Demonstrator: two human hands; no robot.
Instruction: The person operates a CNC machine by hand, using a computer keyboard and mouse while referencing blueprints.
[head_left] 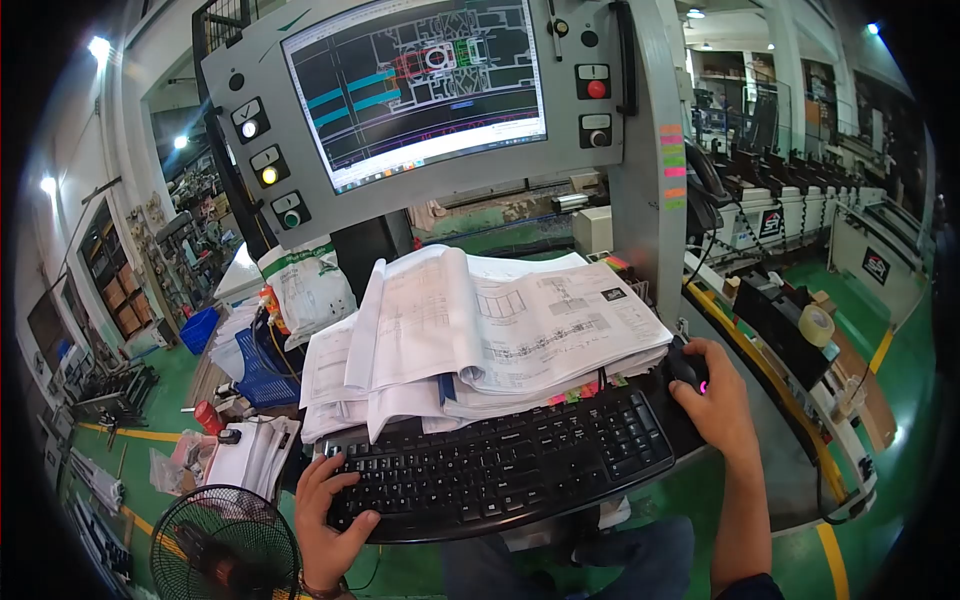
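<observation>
My left hand (330, 515) rests at the left end of a black keyboard (500, 465), fingers apart over its keys and thumb stretched out. At the keyboard's right, my right hand (714, 395) is wrapped over a black mouse (685, 368) with a pink light on its side. Behind the keyboard lies a thick stack of printed drawings (560, 315), its top sheets folded over to the left. Above the papers, a monitor (420, 85) in a grey panel shows a coloured technical drawing.
A black fan (225, 550) stands at the lower left, near a blue basket (265, 368) and a white bag (308, 288). Buttons flank the monitor, including a red one (597, 89). A tape roll (816, 325) sits at the right, beyond a yellow edge.
</observation>
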